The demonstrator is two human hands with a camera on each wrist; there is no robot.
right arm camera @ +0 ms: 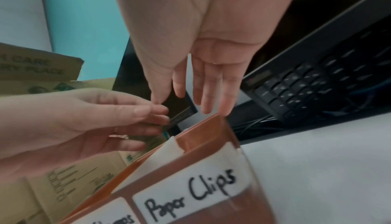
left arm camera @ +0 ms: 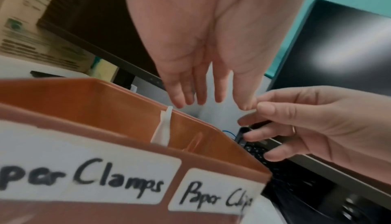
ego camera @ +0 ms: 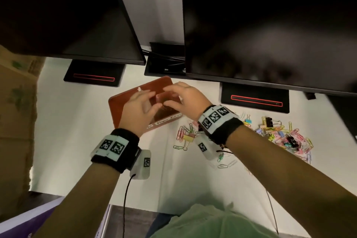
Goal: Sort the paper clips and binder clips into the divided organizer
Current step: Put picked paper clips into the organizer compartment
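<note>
On the white desk below two dark monitors, my left hand and right hand hover loose-fingered, holding nothing, over the brown plastic divided organizer, while light, slippery coloured clips, best pinched singly, lie right of it.

Right hand, fingers seemingly straight, hangs over the "Paper Clips" organizer.
</note>
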